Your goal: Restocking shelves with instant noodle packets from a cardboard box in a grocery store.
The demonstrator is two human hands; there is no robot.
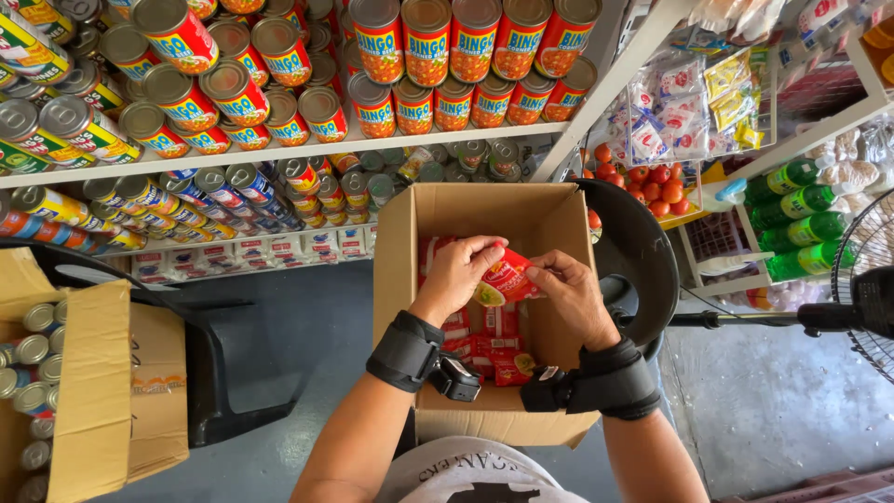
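An open cardboard box sits on a black chair in front of me, holding several red sauce pouches. Over the box, my left hand and my right hand both grip one red pouch between their fingertips. The left hand pinches its upper left side, the right hand its right edge. Both wrists wear black straps with small devices.
White shelves stacked with red and green cans stand behind the box. A second cardboard box with cans is at the left. Tomatoes, green bottles and hanging snack packets fill racks at the right; a fan stands at the far right.
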